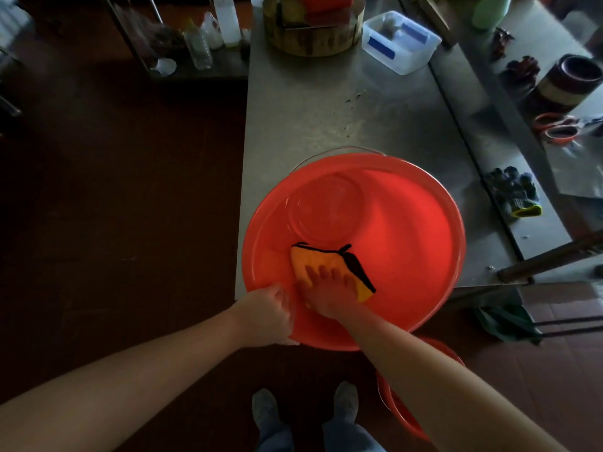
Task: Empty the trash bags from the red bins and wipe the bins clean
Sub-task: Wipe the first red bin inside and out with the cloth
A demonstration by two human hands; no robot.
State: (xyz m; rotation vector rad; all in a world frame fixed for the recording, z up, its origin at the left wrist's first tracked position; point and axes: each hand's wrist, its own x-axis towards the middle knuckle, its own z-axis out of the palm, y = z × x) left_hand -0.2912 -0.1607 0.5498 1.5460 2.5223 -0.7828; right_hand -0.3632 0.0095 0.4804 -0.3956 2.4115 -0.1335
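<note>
Fingers (326, 277) of the right hand (329, 296) are being laid out straight and spread on an orange cloth (311, 261), which is being pressed flat against the near inner wall of a red bin (411, 236); nothing is being gripped there, only pushed. Fingers of the left hand (266, 316) are being curled over the bin's near rim, just beside the right wrist, so that the bin is being held fast. The bin is being supported at the near left corner of the table (326, 109), with its near side jutting out past the near edge, and it seems to be tipped a little toward the person. No bag is being shown inside it, so the emptying is judged done for this bin and the wiping is the step in hand. Only a patch of wall is being covered by the cloth, so the next move is judged to call for a sweep round the wall and down across the base, with flat pressure on the cloth and the rim being braced against sliding off the edge. A second bin (403, 415) is being partly hidden on the floor under the right forearm; whether it has been emptied or wiped cannot be told.
</note>
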